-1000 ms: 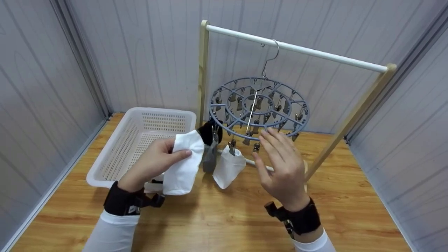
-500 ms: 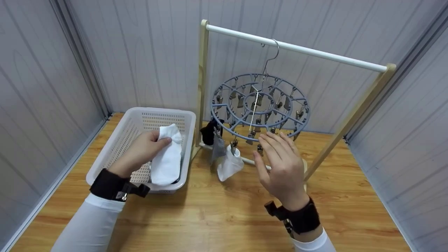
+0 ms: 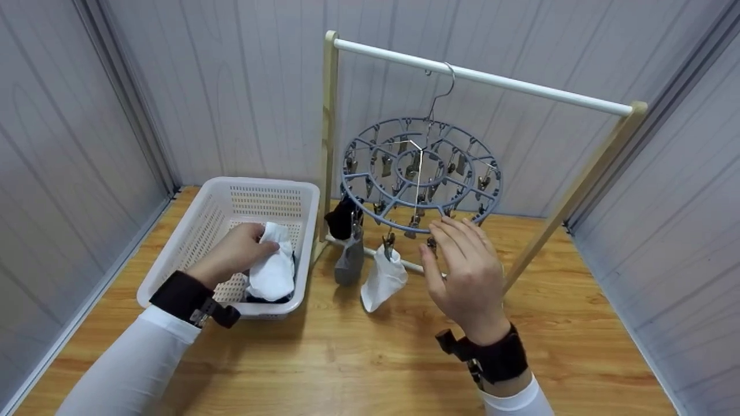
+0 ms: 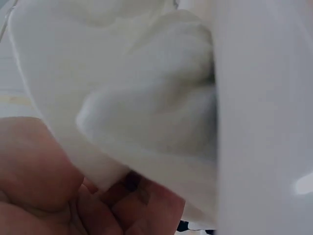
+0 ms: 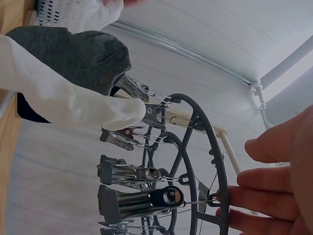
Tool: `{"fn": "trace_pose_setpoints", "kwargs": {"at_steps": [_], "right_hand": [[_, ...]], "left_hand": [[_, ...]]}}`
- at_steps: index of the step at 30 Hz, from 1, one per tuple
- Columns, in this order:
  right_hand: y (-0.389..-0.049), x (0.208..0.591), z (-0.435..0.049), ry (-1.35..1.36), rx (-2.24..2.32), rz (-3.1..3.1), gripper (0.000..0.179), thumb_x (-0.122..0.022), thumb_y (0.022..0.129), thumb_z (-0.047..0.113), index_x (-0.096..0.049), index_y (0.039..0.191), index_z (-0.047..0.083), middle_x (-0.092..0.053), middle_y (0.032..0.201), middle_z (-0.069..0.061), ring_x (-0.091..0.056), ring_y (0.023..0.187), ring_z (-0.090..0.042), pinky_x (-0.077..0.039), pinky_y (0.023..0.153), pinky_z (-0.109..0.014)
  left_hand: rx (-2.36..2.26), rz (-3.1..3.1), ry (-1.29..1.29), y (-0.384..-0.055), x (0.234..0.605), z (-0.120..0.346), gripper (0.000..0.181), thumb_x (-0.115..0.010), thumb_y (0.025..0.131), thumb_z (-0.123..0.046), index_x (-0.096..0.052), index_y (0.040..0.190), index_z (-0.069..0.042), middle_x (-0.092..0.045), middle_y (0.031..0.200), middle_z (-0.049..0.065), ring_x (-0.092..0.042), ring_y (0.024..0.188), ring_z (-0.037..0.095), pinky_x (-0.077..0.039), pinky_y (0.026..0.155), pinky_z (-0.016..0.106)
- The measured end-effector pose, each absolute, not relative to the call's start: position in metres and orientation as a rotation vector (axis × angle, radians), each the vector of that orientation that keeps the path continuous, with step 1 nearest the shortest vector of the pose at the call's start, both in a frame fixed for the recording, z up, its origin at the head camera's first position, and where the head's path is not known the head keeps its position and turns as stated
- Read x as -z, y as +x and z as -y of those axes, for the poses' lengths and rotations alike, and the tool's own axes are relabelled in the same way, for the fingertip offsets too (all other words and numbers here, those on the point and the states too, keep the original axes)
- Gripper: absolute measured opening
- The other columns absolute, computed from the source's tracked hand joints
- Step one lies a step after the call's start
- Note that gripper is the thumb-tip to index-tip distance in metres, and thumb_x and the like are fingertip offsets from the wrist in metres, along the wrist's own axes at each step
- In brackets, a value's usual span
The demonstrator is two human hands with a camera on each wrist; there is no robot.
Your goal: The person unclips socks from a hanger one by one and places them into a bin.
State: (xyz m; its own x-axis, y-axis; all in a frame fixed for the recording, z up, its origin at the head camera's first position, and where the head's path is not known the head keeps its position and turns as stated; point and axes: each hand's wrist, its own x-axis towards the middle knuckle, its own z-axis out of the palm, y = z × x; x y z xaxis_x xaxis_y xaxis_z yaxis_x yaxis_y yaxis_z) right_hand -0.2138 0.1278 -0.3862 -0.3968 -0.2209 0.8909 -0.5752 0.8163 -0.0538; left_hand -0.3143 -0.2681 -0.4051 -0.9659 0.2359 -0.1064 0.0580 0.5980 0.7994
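Between thumb and fingers, my left hand [image 3: 234,254] pinches a white sock [image 3: 272,271] low inside the white basket [image 3: 176,240]. Close up in the left wrist view, the white cloth [image 4: 58,88] hangs in folds beside the basket wall. My right hand [image 3: 465,271] has its fingers extended at the front rim of a round blue-grey clip hanger [image 3: 404,228]. In the right wrist view those fingers [image 5: 264,196] touch the ring near a metal clip [image 5: 142,200]. From the hanger's clips hang another white sock [image 3: 384,280], a grey sock [image 3: 350,263] and a black sock [image 3: 341,221].
The hanger hooks over the white rod [image 3: 491,79] of a rack with wooden posts [image 3: 578,190]. Several metal clips dangle under the ring. Dark cloth shows beneath the white sock in the basket. Panel walls stand around the wooden tabletop [image 3: 347,358].
My left hand has carried the white sock left and down into the basket. The right hand stays at the hanger rim, while the hanger has turned slightly and its hanging socks have swung.
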Motion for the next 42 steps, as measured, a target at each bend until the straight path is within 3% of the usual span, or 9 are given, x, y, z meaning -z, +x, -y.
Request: {"fn": "trace_pose_setpoints", "kwargs": {"at_steps": [5, 11, 16, 20, 23, 26, 28, 36, 42], "right_hand": [[-0.214, 0.387, -0.130, 0.586, -0.412, 1.999, 0.032, -0.077, 0.103, 0.021, -0.080, 0.123, -0.003, -0.079, 0.125, -0.021, -0.073, 0.123, -0.039, -0.048, 0.119, -0.055], [-0.214, 0.387, -0.132, 0.565, -0.407, 1.999, 0.032, -0.076, 0.104, 0.021, -0.080, 0.123, -0.004, -0.080, 0.124, -0.020, -0.074, 0.123, -0.040, -0.050, 0.118, -0.055], [-0.215, 0.385, -0.135, 0.540, -0.443, 1.973, 0.031, -0.077, 0.102, 0.019, -0.080, 0.122, -0.005, -0.080, 0.123, -0.021, -0.074, 0.121, -0.041, -0.050, 0.117, -0.057], [-0.216, 0.384, -0.138, 0.514, -0.454, 1.962, 0.029, -0.076, 0.102, 0.018, -0.080, 0.120, -0.005, -0.080, 0.122, -0.022, -0.075, 0.119, -0.041, -0.051, 0.116, -0.058], [-0.216, 0.384, -0.140, 0.491, -0.463, 1.953, 0.028, -0.077, 0.101, 0.016, -0.080, 0.119, -0.005, -0.080, 0.121, -0.022, -0.075, 0.119, -0.042, -0.050, 0.116, -0.058], [-0.217, 0.384, -0.141, 0.463, -0.473, 1.946, 0.026, -0.076, 0.100, 0.013, -0.080, 0.119, -0.005, -0.080, 0.121, -0.022, -0.075, 0.118, -0.043, -0.051, 0.115, -0.058], [-0.217, 0.384, -0.142, 0.444, -0.477, 1.944, 0.026, -0.074, 0.100, 0.012, -0.080, 0.119, -0.006, -0.080, 0.121, -0.022, -0.074, 0.118, -0.043, -0.051, 0.114, -0.059], [-0.217, 0.385, -0.141, 0.438, -0.493, 1.931, 0.029, -0.074, 0.102, 0.013, -0.079, 0.123, -0.007, -0.078, 0.126, -0.023, -0.072, 0.124, -0.045, -0.050, 0.115, -0.061], [-0.216, 0.384, -0.139, 0.537, -0.509, 1.918, 0.032, -0.075, 0.103, 0.016, -0.078, 0.127, -0.005, -0.076, 0.134, -0.021, -0.069, 0.134, -0.041, -0.046, 0.121, -0.057]], "left_hand": [[-1.024, -2.746, 0.196, -0.314, 0.404, 0.269, 0.039, -0.075, 0.103, -0.015, -0.061, 0.124, 0.014, -0.067, 0.111, 0.024, -0.066, 0.080, 0.025, -0.061, 0.060, 0.034], [-0.741, -2.838, 0.216, -0.305, 0.402, 0.272, 0.041, -0.086, 0.092, -0.023, -0.062, 0.107, 0.007, -0.063, 0.094, 0.014, -0.061, 0.080, 0.028, -0.055, 0.069, 0.042], [-0.628, -2.930, 0.268, -0.297, 0.399, 0.273, 0.038, -0.089, 0.087, -0.019, -0.061, 0.099, 0.003, -0.059, 0.086, 0.010, -0.056, 0.079, 0.030, -0.053, 0.076, 0.051], [-0.651, -2.958, 0.216, -0.293, 0.393, 0.273, 0.034, -0.084, 0.095, -0.017, -0.063, 0.107, 0.006, -0.065, 0.093, 0.016, -0.060, 0.083, 0.033, -0.054, 0.077, 0.052], [-0.696, -2.982, 0.175, -0.291, 0.383, 0.269, 0.043, -0.078, 0.103, -0.019, -0.062, 0.126, 0.013, -0.070, 0.113, 0.028, -0.067, 0.097, 0.042, -0.056, 0.086, 0.058], [-0.791, -3.017, 0.190, -0.288, 0.374, 0.260, 0.052, -0.076, 0.105, -0.020, -0.059, 0.141, 0.014, -0.071, 0.124, 0.031, -0.070, 0.108, 0.046, -0.055, 0.095, 0.062], [-0.886, -3.034, 0.217, -0.285, 0.369, 0.252, 0.053, -0.076, 0.104, -0.020, -0.060, 0.144, 0.011, -0.073, 0.122, 0.027, -0.071, 0.108, 0.044, -0.056, 0.096, 0.061], [-1.308, -3.006, 0.398, -0.263, 0.367, 0.217, 0.032, -0.078, 0.103, -0.019, -0.073, 0.128, 0.001, -0.075, 0.106, 0.013, -0.070, 0.097, 0.030, -0.057, 0.087, 0.048], [-1.610, -2.727, 0.753, -0.252, 0.379, 0.189, 0.019, -0.081, 0.103, -0.018, -0.080, 0.115, -0.003, -0.079, 0.099, 0.004, -0.071, 0.085, 0.021, -0.059, 0.074, 0.031]]}}
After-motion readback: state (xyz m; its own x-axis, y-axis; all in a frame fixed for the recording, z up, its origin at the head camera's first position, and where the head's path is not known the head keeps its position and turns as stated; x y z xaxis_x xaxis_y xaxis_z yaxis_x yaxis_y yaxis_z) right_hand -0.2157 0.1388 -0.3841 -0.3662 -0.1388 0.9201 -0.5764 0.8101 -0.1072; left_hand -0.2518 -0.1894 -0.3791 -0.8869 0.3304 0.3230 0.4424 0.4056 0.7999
